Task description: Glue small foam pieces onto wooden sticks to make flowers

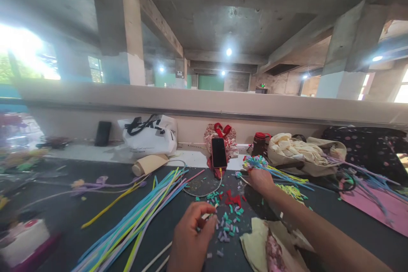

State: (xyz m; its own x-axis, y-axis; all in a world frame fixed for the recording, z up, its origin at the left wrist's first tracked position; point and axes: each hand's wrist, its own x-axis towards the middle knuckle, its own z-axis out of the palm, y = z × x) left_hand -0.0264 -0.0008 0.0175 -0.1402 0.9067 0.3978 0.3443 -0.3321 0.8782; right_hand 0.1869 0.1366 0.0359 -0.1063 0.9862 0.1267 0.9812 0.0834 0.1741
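My left hand (190, 233) is low in the middle, fingers pinched together on a small pale piece beside a scatter of cut pipe-cleaner bits (227, 220) in teal, lilac and red. My right hand (260, 179) reaches forward over the dark table (79, 204). Its fingers are closed round a fuzzy multicoloured pipe-cleaner bundle (255, 162). A fan of long pipe cleaners (143, 212) in blue, yellow, green and pink lies to the left of my left hand.
A phone (219, 152) leans upright with a cable, in front of a red patterned bag (223, 136). Along the back stand a white tote bag (149, 136), a cardboard roll (148, 164), a dark bottle (259, 143) and a beige bag (302, 151). A pink sheet (382, 208) lies right.
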